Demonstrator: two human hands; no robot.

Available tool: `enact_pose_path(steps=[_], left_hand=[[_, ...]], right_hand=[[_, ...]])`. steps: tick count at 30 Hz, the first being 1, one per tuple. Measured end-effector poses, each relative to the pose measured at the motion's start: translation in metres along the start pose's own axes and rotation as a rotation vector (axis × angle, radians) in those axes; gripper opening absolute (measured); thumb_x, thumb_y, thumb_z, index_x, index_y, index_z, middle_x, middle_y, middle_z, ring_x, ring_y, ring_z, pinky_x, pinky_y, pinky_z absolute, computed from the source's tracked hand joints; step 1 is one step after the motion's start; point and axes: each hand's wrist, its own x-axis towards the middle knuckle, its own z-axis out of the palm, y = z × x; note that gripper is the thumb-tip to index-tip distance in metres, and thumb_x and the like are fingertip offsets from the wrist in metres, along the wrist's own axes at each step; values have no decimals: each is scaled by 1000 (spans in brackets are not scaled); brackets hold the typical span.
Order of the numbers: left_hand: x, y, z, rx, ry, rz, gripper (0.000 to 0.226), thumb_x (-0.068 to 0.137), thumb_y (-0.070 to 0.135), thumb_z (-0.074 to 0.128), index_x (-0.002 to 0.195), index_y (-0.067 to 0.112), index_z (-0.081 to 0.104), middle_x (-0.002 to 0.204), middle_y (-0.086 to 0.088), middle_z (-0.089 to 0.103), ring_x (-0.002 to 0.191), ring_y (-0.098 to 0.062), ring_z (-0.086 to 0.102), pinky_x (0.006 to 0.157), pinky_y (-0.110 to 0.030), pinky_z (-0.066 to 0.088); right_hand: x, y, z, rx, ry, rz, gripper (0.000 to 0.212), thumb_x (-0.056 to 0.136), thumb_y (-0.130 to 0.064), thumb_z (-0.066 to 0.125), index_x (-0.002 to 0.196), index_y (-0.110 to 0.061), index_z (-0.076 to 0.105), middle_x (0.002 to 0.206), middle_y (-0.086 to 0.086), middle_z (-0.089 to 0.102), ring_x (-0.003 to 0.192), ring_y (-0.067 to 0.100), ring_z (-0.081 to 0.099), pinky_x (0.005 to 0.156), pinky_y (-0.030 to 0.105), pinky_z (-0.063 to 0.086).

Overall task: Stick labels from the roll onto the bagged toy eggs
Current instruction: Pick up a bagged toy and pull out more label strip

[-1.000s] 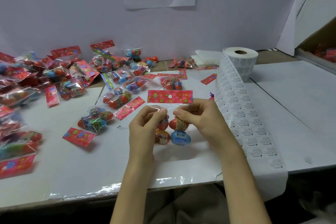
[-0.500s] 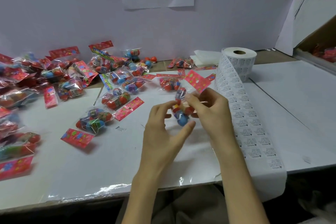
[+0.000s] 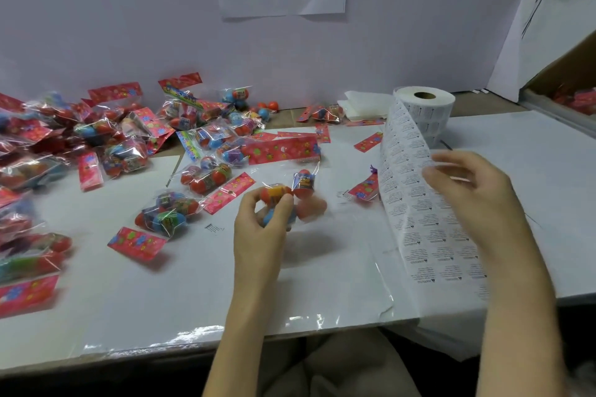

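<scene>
White strip: the label strip comes off the roll at the far right. Its long axis runs far to near and drops over the near edge of the table. The printed face is turned left and upward.
Right hand: the right hand is on the right side of the strip at its raised far part, with its fingers reaching left onto the paper. They look loosely extended, but the hand is blurred, so I cannot tell whether a label is pinched.
Left hand: the left hand has thumb and fingers curled round the eggs at the near end of the held bag, clamped on it. Judging by the shadow, the bag seems raised a little off the table.
Held bag: it is clear film with several eggs inside. Its red header card points far, so its long axis lies roughly parallel to the strip.
Deciding relation: the bag is to the left of the strip, near it but apart, and the strip stands between the bag and the right hand.
Nearer hand: the right hand serves the strip and the left hand keeps the bag.
Likely next move: peel 1 label and carry it left onto the film.
Other bags: the pile of bags lies far left.
</scene>
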Motion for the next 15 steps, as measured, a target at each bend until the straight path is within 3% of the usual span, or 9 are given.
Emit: enact_pose_path(steps=[3,6,8,11,13,15], left_hand=[[-3,-2,2,118,2,58,14,95,28,71,108,25,69,96,12,73,82,-2,69,71,-23,57],[-7,-2,5,310,28,106,34,94,33,73,126,24,66,116,9,69,102,-14,66,96,-41,59],[-8,-3,8,452,102,140,57,93,39,73,144,28,51,129,4,65,111,-19,65,99,-38,55],[-7,-5,9,644,164,171,78,89,48,75,155,31,36,130,-3,65,115,-24,60,89,-38,50],[-5,-7,8,717,188,180,86,88,47,77,158,26,32,143,-5,56,131,-26,48,102,-44,45],[-6,-6,8,638,206,282,77,88,40,78,153,23,39,146,0,52,134,-22,45,108,-41,43]], right_hand=[[5,17,-16,-119,-1,195,52,89,-41,75,136,-30,55,124,-2,65,107,18,62,91,39,46],[4,21,-21,-79,-100,269,57,90,-42,73,141,-31,51,113,-1,73,97,18,68,87,39,49],[3,18,-22,-38,-138,250,52,90,-36,75,137,-35,53,103,-3,76,88,16,72,76,35,52],[-1,9,-22,28,-191,150,48,91,-25,74,133,-39,55,93,-6,79,78,9,75,64,26,55],[-3,3,-19,57,-254,74,51,93,-22,72,136,-40,53,96,-6,79,85,12,76,77,35,57],[-5,-3,-14,106,-278,4,51,93,-18,71,136,-42,54,99,-3,79,91,15,76,85,43,57]])
